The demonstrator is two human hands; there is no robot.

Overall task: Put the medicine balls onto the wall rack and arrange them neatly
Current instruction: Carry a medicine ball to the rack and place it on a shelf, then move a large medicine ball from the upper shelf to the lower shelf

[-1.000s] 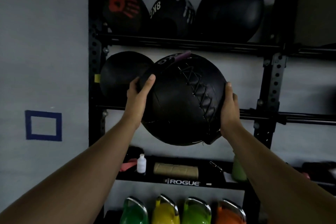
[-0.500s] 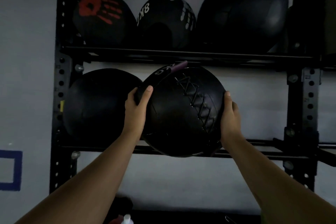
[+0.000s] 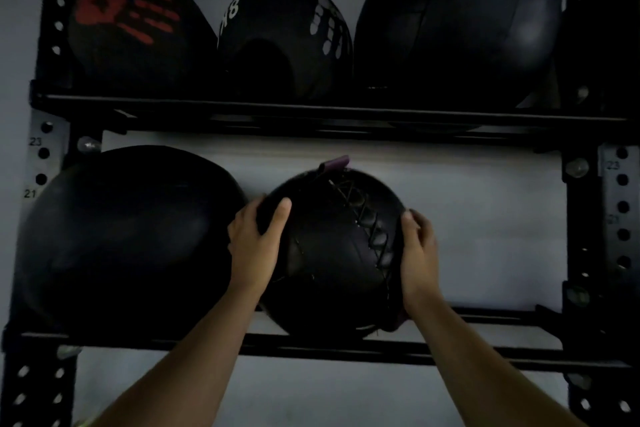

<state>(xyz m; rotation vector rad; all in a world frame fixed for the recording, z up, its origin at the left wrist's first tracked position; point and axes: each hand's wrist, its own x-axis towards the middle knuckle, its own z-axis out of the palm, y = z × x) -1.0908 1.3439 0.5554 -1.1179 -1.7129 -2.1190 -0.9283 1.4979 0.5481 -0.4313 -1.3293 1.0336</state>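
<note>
I hold a black laced medicine ball (image 3: 332, 253) with a purple tab on top between both hands. My left hand (image 3: 254, 246) grips its left side and my right hand (image 3: 417, 250) its right side. The ball sits on the lower rails (image 3: 485, 348) of the black wall rack, right next to a large black ball (image 3: 128, 239) on the same level. On the upper shelf (image 3: 311, 111) rest three balls: one with a red handprint (image 3: 138, 31), one marked 8 with a white handprint (image 3: 284, 38), and a big plain black one (image 3: 457, 24).
Black perforated uprights (image 3: 620, 218) frame the rack on both sides, the left upright (image 3: 45, 163) bearing numbers. A grey wall lies behind. On the lower level, open room stretches to the right of the held ball.
I have stepped closer and the rack now fills the view. The laced ball has moved forward and down onto the lower rails, beside the large black ball.
</note>
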